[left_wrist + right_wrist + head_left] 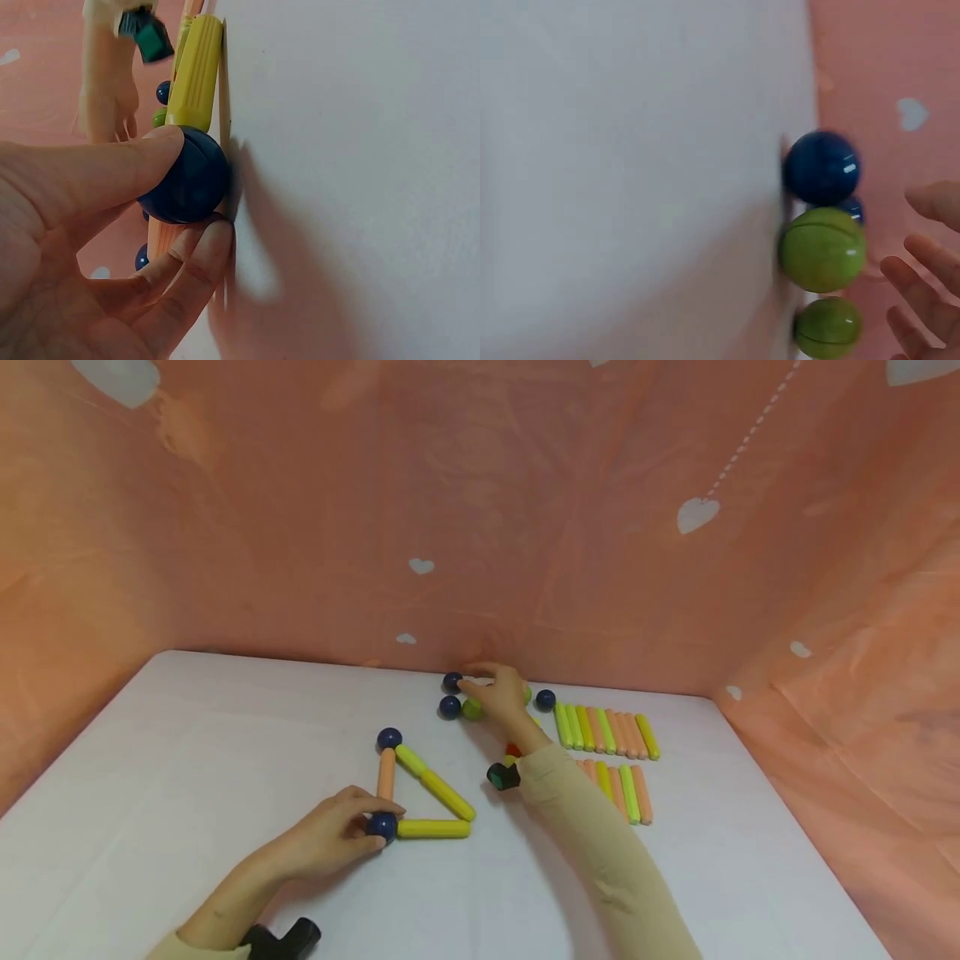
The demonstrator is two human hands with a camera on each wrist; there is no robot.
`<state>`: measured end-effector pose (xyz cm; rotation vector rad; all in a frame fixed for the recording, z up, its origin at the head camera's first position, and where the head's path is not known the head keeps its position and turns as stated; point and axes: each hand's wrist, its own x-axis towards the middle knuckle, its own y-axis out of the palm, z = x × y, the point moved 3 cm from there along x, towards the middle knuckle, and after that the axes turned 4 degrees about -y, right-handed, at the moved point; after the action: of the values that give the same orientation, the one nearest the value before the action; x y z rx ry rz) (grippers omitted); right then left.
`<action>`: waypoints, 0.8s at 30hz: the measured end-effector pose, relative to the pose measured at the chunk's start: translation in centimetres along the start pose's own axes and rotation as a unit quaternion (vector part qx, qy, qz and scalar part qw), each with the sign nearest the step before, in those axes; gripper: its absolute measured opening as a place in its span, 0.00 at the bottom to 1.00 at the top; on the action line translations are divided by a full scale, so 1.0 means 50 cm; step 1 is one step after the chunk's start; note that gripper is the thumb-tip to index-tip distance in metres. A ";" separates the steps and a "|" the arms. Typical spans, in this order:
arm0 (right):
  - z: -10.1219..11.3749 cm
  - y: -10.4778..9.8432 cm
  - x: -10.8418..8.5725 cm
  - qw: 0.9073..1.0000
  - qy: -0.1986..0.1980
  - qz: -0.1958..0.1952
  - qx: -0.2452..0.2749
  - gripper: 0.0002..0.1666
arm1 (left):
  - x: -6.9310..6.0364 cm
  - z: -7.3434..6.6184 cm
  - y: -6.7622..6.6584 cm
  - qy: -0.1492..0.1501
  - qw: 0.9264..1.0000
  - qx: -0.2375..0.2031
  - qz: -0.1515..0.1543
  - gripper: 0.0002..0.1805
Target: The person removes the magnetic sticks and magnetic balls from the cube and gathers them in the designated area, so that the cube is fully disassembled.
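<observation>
My left hand [330, 831] pinches a dark blue ball [191, 176] between thumb and fingers at the table. From that ball run a yellow rod [433, 829] to the right and an orange rod [386, 774] up to another dark blue ball [389, 738]. A lime rod [411, 761] and a yellow rod [447, 795] slant between that ball and the first yellow rod's end. My right hand [504, 693] reaches over loose balls at the back, fingers spread; blue balls [823, 168] and green balls [823, 250] sit beside its fingertips, apart from them in the right wrist view.
Right of the balls lies a row of coloured rods [601, 729], with a second row [630, 793] nearer, partly hidden by my right sleeve [600, 852]. One blue ball [545, 700] stands beside the far row. A pink cloth [480, 527] rises behind the white table [247, 735].
</observation>
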<state>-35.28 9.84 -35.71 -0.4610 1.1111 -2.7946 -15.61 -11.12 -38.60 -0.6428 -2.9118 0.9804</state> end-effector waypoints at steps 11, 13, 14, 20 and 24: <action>0.013 -0.027 -0.094 0.996 -0.040 0.016 0.073 0.17 | 0.006 0.014 -0.026 0.009 1.000 0.015 -0.008 0.18; 0.017 -0.026 -0.107 0.996 -0.043 0.022 0.080 0.16 | 0.008 0.015 -0.030 0.010 1.000 0.017 -0.009 0.18; 0.020 -0.025 -0.112 0.995 -0.045 0.027 0.085 0.16 | 0.009 0.015 -0.033 0.009 1.000 0.019 -0.011 0.18; 0.033 -0.006 -0.135 0.987 -0.039 0.099 0.121 0.19 | 0.014 0.008 -0.042 -0.002 0.999 0.028 -0.018 0.18; 0.036 0.022 -0.153 0.978 -0.022 0.156 0.138 0.20 | 0.013 0.010 -0.042 0.017 0.999 0.035 -0.022 0.18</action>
<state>-27.48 9.38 -37.05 -0.2881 0.6989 -2.5897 -17.07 -12.70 -37.86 -0.5844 -2.8349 1.0504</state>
